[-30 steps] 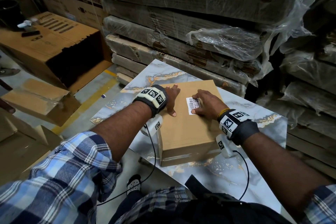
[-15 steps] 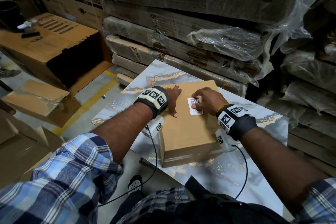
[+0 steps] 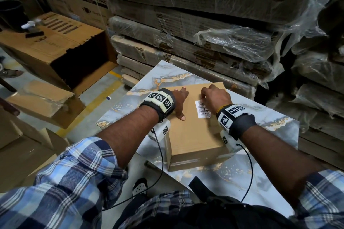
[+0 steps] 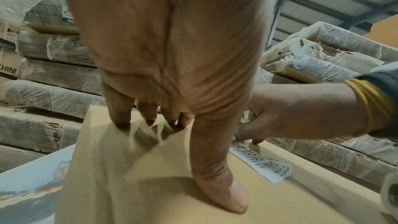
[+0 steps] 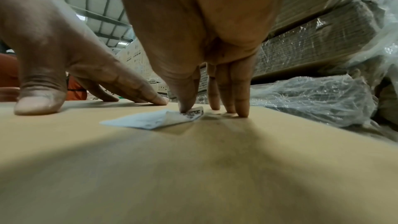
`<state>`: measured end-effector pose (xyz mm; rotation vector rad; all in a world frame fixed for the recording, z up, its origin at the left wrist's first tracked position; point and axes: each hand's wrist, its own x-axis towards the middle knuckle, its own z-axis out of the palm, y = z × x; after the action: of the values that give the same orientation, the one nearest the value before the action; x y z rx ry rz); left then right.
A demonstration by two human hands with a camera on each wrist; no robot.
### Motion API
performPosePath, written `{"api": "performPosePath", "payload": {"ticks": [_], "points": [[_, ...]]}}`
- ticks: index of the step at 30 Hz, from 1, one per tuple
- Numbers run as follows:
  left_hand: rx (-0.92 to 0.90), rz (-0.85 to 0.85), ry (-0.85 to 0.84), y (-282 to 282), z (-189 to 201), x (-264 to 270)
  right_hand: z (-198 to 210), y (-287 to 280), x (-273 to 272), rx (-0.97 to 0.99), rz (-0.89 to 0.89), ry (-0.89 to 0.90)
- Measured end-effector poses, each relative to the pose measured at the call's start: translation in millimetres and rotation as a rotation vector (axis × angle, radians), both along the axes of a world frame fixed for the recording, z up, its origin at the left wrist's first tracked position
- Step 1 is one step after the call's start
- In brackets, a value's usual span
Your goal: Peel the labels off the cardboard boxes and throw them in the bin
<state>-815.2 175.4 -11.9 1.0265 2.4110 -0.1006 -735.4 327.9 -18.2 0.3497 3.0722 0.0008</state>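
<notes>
I have the cardboard box [image 3: 193, 126] standing on the marble-patterned tabletop [image 3: 270, 178], toward its far edge, with shrink-wrapped stacks of flat cartons [image 3: 204, 29] just behind it. My left hand [image 3: 179, 102] lies flat on the left part of the box's top, fingers straight and thumb spread, pressing down to keep the box from sliding. The white barcode label [image 3: 202, 109] sits on the top face, toward its far right part. My right hand [image 3: 216, 96] is working at the label's far corner: in the right wrist view the thumb tip presses on a corner of the label [image 5: 163, 118] that has already curled up off the cardboard, while the other fingers [image 5: 242, 106] stand on the box just beside it. I cannot tell whether the corner is truly pinched or only being rubbed loose.

So I judge the step to be the start of the peel; most of the label is stuck down. Next I need a firm pinch on the lifted corner, then a slow, low pull toward me so the paper comes off whole and does not tear. No bin shows in these views.
</notes>
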Motion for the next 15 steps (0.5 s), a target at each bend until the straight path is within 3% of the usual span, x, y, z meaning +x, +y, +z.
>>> {"api": "performPosePath", "payload": {"ticks": [7, 15], "points": [[-0.003, -0.006, 0.011, 1, 1, -1, -1, 4, -3, 0.071, 0.056, -0.059], [0.0, 0.003, 0.004, -1, 5, 1, 7, 10, 2, -0.084, 0.016, -0.037]]}}
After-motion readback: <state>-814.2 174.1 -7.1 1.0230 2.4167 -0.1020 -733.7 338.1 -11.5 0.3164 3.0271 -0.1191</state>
